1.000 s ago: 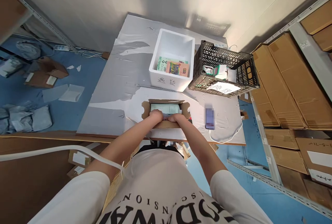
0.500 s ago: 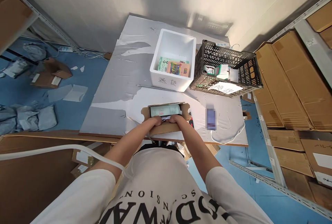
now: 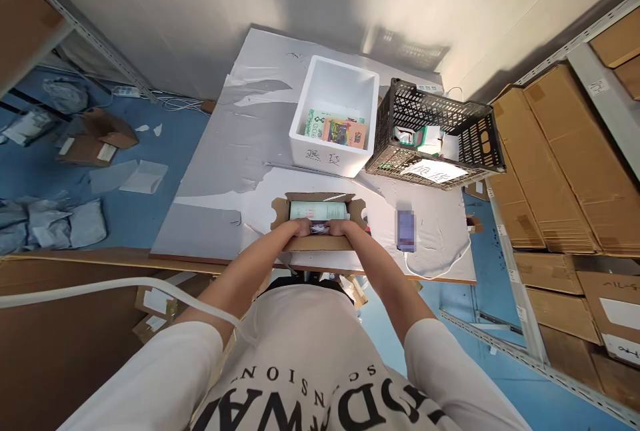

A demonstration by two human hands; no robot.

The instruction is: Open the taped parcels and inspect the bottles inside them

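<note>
An open cardboard box (image 3: 316,242) lies at the table's front edge with its flaps up. Inside it, along the far side, is a pale green carton (image 3: 318,211) with small print. In front of that carton sits a small dark, purplish packet (image 3: 319,226), partly covered by my fingers. My left hand (image 3: 301,226) grips the packet's left end, inside the box. At the other end my right hand (image 3: 337,226) is closed on it too. Most fingertips are hidden in the box.
Behind the box stand a white foam bin (image 3: 332,155) with colourful packets and a black plastic crate (image 3: 395,161) holding small boxes. To the right lies a phone (image 3: 406,230) on a white cable. A white tube (image 3: 125,282) crosses at lower left. Shelves with cartons (image 3: 560,158) line the right.
Both hands have drawn back slightly from the front wall and lie flatter in the box. The box's front flap is lower, and more of the packet shows between the hands.
</note>
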